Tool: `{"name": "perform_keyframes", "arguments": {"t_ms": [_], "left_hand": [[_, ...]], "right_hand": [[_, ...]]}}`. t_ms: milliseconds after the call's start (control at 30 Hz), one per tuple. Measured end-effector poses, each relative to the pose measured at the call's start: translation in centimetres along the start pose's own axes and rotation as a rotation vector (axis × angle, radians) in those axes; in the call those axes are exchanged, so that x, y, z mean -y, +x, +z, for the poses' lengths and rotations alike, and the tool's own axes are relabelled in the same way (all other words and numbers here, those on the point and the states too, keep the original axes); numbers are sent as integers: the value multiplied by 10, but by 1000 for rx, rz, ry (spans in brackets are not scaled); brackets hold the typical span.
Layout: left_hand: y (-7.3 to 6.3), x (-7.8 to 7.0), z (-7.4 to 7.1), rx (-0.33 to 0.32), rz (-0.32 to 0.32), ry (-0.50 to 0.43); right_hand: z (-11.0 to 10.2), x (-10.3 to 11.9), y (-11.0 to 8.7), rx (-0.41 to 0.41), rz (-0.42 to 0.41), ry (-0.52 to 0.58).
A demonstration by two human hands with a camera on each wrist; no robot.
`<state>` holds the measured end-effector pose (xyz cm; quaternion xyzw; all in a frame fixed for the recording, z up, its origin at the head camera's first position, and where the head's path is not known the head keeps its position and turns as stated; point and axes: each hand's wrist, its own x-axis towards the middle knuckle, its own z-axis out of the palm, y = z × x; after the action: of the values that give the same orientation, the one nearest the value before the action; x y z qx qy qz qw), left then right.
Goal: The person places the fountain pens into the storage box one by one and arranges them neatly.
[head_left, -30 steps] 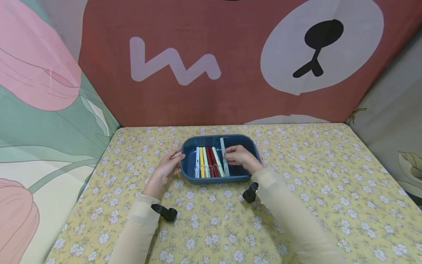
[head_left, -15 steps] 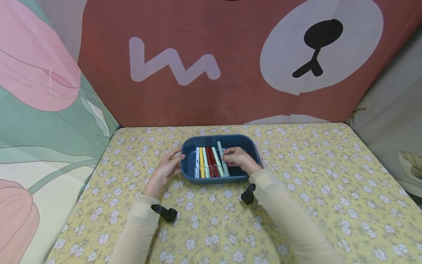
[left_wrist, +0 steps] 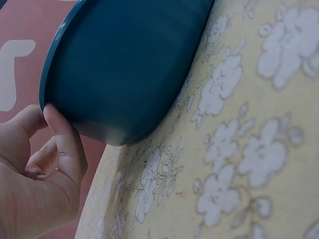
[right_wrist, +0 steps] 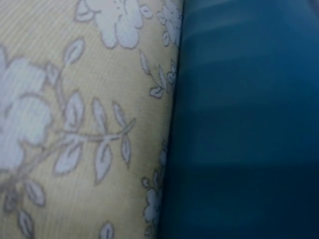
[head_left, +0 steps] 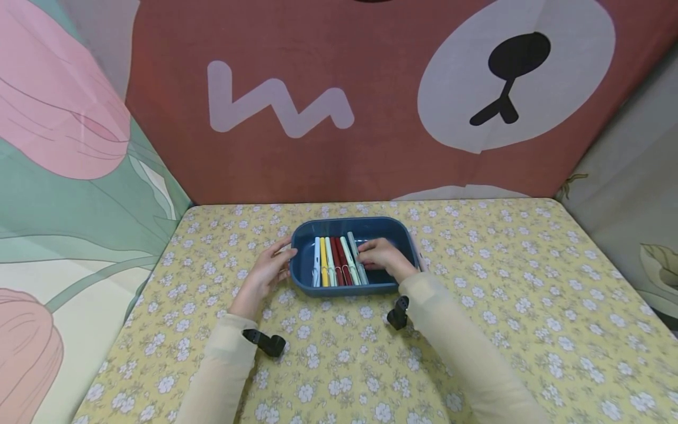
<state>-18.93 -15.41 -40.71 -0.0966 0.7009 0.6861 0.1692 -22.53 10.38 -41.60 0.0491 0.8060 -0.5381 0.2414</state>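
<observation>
A dark blue plastic bin sits on the table with several pens lying side by side in it. My left hand pinches its left rim between thumb and fingers, which the left wrist view shows close up against the blue wall. Inside the bin, my right hand has its fingertips on a grey-green pen, the rightmost of the row. To its left lie a pale green pen, dark red pens, a yellow pen and a white pen. Only bin wall and tablecloth show in the right wrist view.
The table wears a yellow flowered cloth. A reddish-brown printed hanging rises behind its far edge. Something pale pink shows just beyond the bin's right side. Each sleeve carries a black wrist camera.
The grey-green pen has come down and left, its far end now lower beside the pale green pen. My right hand has shifted slightly left with it. The left hand has stayed still.
</observation>
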Motion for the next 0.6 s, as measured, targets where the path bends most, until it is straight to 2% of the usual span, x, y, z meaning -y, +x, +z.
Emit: {"name": "perform_keyframes", "arguments": {"t_ms": [233,600], "left_hand": [[11,10,-2,-18,21,12],[12,12,-3,-21,29,26]], "right_hand": [[-1,-1,0,3,-4,-23],[2,0,1,-7,-31,-58]]}}
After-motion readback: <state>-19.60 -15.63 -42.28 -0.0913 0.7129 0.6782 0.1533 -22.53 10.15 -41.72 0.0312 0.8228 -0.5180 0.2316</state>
